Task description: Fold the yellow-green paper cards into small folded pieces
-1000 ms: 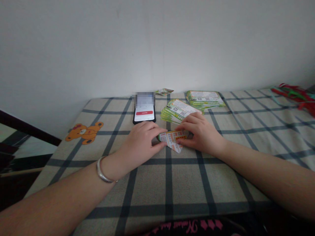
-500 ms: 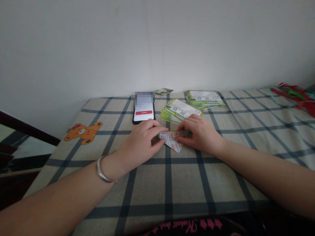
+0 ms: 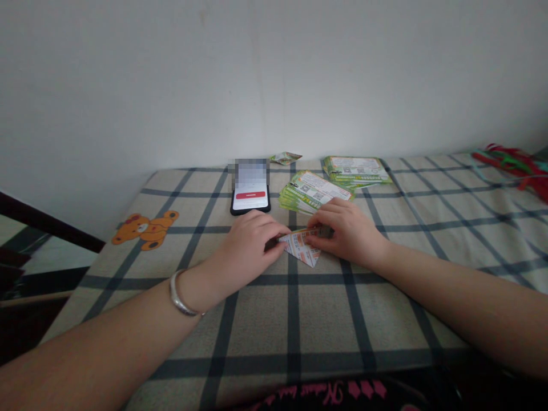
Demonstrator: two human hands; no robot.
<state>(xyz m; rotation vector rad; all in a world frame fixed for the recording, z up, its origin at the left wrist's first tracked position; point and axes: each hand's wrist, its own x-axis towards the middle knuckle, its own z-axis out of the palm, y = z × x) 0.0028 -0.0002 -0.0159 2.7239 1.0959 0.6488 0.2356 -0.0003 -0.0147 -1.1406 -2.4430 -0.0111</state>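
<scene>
A small folded paper (image 3: 302, 249), printed in orange and white and coming to a point at the bottom, is between my two hands, just above the checked cloth. My left hand (image 3: 257, 242), with a silver bangle on its wrist, pinches the paper's left corner. On the other side, the thumb and fingers of my right hand (image 3: 345, 231) grip its upper right part and hide that corner. Right behind my right hand lies a fanned stack of green and white printed leaflets (image 3: 314, 191). A phone (image 3: 251, 197) with its screen lit rests beyond my left hand.
A second leaflet stack (image 3: 357, 170) lies at the back right, and a folded paper piece (image 3: 285, 158) sits near the wall (image 3: 274, 74). An orange bear picture (image 3: 145, 230) is at the left. Red and green material (image 3: 516, 168) lies far right.
My left fingers have shifted slightly right along the paper's upper left edge, and its left corner now shows less. My right hand has barely moved.
</scene>
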